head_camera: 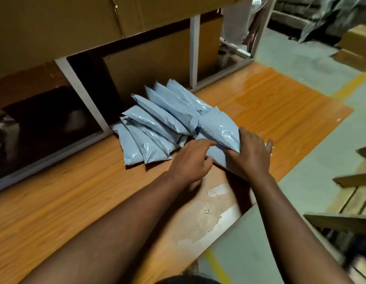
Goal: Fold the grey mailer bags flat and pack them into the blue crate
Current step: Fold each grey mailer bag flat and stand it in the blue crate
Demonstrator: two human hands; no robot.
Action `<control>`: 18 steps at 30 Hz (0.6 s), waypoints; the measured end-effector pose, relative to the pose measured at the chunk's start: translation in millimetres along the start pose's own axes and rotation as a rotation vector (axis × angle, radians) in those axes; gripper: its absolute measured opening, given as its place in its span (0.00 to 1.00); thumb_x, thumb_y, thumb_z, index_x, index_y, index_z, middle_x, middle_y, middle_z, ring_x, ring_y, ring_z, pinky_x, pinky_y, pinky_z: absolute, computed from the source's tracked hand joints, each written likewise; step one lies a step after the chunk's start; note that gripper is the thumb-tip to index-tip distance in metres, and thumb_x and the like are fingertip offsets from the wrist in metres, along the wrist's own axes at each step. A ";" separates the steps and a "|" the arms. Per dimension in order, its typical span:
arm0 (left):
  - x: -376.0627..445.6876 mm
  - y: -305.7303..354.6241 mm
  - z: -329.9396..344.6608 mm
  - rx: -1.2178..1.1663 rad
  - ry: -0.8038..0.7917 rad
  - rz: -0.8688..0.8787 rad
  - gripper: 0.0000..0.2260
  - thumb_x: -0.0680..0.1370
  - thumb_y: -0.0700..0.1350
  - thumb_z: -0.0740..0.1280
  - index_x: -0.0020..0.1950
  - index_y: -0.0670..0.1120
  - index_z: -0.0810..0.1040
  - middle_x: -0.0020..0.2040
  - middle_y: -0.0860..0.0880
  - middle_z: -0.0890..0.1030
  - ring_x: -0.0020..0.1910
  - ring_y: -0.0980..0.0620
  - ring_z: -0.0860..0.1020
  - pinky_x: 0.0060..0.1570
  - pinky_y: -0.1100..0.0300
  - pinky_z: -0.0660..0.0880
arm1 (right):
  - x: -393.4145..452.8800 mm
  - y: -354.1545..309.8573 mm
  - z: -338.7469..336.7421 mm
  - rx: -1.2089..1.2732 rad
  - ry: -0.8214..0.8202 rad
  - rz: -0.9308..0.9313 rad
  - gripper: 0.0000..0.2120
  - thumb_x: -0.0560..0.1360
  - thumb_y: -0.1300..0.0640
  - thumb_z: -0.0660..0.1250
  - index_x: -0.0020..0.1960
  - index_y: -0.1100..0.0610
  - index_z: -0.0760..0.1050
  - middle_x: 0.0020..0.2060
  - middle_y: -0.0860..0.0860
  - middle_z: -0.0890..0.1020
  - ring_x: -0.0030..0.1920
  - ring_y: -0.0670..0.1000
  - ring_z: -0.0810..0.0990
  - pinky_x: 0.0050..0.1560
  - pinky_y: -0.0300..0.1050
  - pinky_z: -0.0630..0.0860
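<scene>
A plump grey mailer bag (220, 128) lies on top of a flatter bag (216, 155) at the near right end of the heap, both on the wooden table (75, 201). The right hand (249, 156) is at their right end: its palm and fingers lie against the plump bag's near end, fingers fairly straight and close together, the thumb held apart at the far right over the flat bag's edge. Whether the fingertips curl under the bags cannot be told. The left hand (191, 158) rests just left of the right-hand fingers, its forefinger stretched out and touching the flat bag where the plump one overlaps it; its other fingers are loosely bent and hold nothing visible.

Beyond and to the left of both sets of fingers, the row of filled mailer bags (157, 124) fans out, overlapping like shingles, reaching back to the white shelf frame (194, 52). Cardboard cartons (147, 60) stand behind that frame. Below the wrists, the tabletop shows a worn patch with tape remnants (216, 190). Right of the right hand, past the table edge, is grey concrete floor (313, 181) with a yellow line.
</scene>
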State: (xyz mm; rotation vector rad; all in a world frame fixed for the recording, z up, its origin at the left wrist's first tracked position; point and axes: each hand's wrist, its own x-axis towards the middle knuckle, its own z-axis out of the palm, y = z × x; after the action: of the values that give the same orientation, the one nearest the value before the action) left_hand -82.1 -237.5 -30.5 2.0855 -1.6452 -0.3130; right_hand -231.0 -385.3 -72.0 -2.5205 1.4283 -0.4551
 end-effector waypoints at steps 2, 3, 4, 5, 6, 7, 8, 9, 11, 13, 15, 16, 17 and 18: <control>1.1 -1.8 -3.6 0.002 0.037 0.051 0.21 0.80 0.47 0.67 0.74 0.49 0.72 0.71 0.50 0.75 0.70 0.50 0.70 0.69 0.50 0.69 | -4.6 1.8 -7.1 0.058 0.063 -0.039 0.37 0.72 0.39 0.74 0.75 0.51 0.69 0.63 0.54 0.79 0.67 0.59 0.76 0.75 0.73 0.51; 0.9 -3.8 -7.1 0.006 0.073 0.087 0.21 0.80 0.47 0.67 0.74 0.48 0.72 0.72 0.50 0.74 0.72 0.50 0.69 0.71 0.50 0.68 | -7.2 2.4 -12.0 0.092 0.096 -0.064 0.36 0.71 0.40 0.75 0.75 0.52 0.69 0.63 0.54 0.79 0.66 0.59 0.76 0.75 0.72 0.51; -1.2 -6.0 -12.6 0.016 0.117 0.128 0.22 0.80 0.47 0.68 0.74 0.47 0.72 0.73 0.49 0.73 0.73 0.50 0.68 0.73 0.50 0.67 | -11.6 1.6 -16.6 0.126 0.123 -0.098 0.36 0.71 0.42 0.76 0.75 0.52 0.70 0.63 0.54 0.79 0.66 0.58 0.76 0.76 0.72 0.51; -4.9 -8.6 -18.5 0.037 0.165 0.168 0.22 0.80 0.47 0.68 0.74 0.46 0.72 0.75 0.47 0.72 0.75 0.49 0.67 0.75 0.50 0.65 | -17.8 -1.1 -21.2 0.159 0.139 -0.147 0.37 0.71 0.42 0.76 0.75 0.52 0.70 0.64 0.53 0.79 0.67 0.57 0.76 0.76 0.70 0.51; -11.1 -10.4 -26.0 0.069 0.212 0.202 0.23 0.81 0.48 0.69 0.75 0.45 0.72 0.76 0.46 0.70 0.77 0.48 0.65 0.77 0.50 0.62 | -25.1 -5.2 -24.1 0.190 0.140 -0.210 0.37 0.71 0.42 0.75 0.75 0.52 0.69 0.65 0.52 0.78 0.67 0.56 0.76 0.76 0.69 0.51; -19.3 -12.6 -33.8 0.096 0.254 0.223 0.23 0.81 0.49 0.69 0.75 0.44 0.72 0.77 0.45 0.69 0.79 0.48 0.63 0.78 0.50 0.60 | -33.8 -11.9 -25.9 0.219 0.124 -0.281 0.37 0.71 0.41 0.73 0.75 0.52 0.69 0.65 0.51 0.78 0.67 0.56 0.76 0.77 0.69 0.51; -30.7 -14.5 -42.1 0.111 0.294 0.229 0.23 0.81 0.49 0.69 0.74 0.43 0.72 0.78 0.44 0.68 0.79 0.47 0.62 0.79 0.48 0.57 | -43.2 -21.4 -26.3 0.247 0.090 -0.351 0.37 0.71 0.40 0.72 0.76 0.51 0.69 0.66 0.51 0.78 0.67 0.55 0.75 0.78 0.69 0.52; -44.6 -18.0 -49.5 0.112 0.332 0.217 0.21 0.82 0.48 0.69 0.73 0.43 0.74 0.77 0.44 0.69 0.80 0.47 0.62 0.80 0.47 0.56 | -52.4 -33.0 -24.0 0.274 0.047 -0.421 0.36 0.71 0.39 0.72 0.76 0.51 0.69 0.66 0.50 0.77 0.68 0.55 0.75 0.78 0.69 0.52; -78.5 -31.4 -59.4 0.118 0.384 0.135 0.18 0.82 0.46 0.67 0.71 0.43 0.76 0.75 0.45 0.73 0.79 0.48 0.64 0.80 0.44 0.56 | -70.3 -63.7 -12.7 0.331 -0.041 -0.564 0.35 0.72 0.39 0.70 0.75 0.51 0.70 0.67 0.49 0.77 0.68 0.54 0.75 0.77 0.69 0.55; -118.6 -50.5 -63.4 0.131 0.381 -0.045 0.17 0.83 0.47 0.65 0.70 0.45 0.77 0.74 0.47 0.74 0.78 0.50 0.66 0.79 0.43 0.56 | -86.7 -100.1 6.2 0.393 -0.163 -0.705 0.34 0.73 0.38 0.69 0.74 0.51 0.70 0.67 0.48 0.77 0.68 0.53 0.74 0.76 0.67 0.58; -161.7 -72.9 -60.9 0.143 0.369 -0.281 0.18 0.84 0.51 0.61 0.71 0.47 0.76 0.74 0.48 0.74 0.76 0.51 0.67 0.79 0.44 0.55 | -100.3 -136.8 31.1 0.436 -0.302 -0.842 0.33 0.74 0.37 0.70 0.74 0.52 0.70 0.66 0.49 0.77 0.66 0.53 0.74 0.71 0.62 0.66; -182.6 -84.5 -57.6 0.157 0.361 -0.395 0.19 0.84 0.53 0.58 0.72 0.47 0.76 0.75 0.48 0.73 0.77 0.51 0.67 0.80 0.45 0.54 | -105.2 -154.2 44.5 0.434 -0.347 -0.914 0.33 0.74 0.37 0.70 0.73 0.53 0.71 0.65 0.51 0.77 0.64 0.54 0.75 0.67 0.60 0.68; -202.5 -96.3 -53.6 0.171 0.345 -0.504 0.21 0.84 0.55 0.56 0.73 0.47 0.74 0.77 0.48 0.71 0.78 0.51 0.65 0.80 0.46 0.52 | -108.3 -170.9 57.7 0.415 -0.376 -0.982 0.34 0.74 0.36 0.70 0.73 0.53 0.71 0.64 0.51 0.77 0.63 0.55 0.75 0.64 0.58 0.69; -220.4 -107.9 -48.9 0.178 0.326 -0.601 0.23 0.85 0.57 0.54 0.75 0.47 0.73 0.79 0.48 0.68 0.79 0.51 0.63 0.81 0.48 0.50 | -109.8 -186.9 69.8 0.382 -0.397 -1.040 0.34 0.74 0.36 0.71 0.73 0.53 0.72 0.64 0.51 0.78 0.63 0.55 0.76 0.63 0.58 0.69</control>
State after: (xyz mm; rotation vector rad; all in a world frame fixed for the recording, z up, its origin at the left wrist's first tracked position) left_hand -24.6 3.8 -63.6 2.5710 -0.8645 -0.0048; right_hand -109.8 -193.7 -93.6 -2.6026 -0.1734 -0.2898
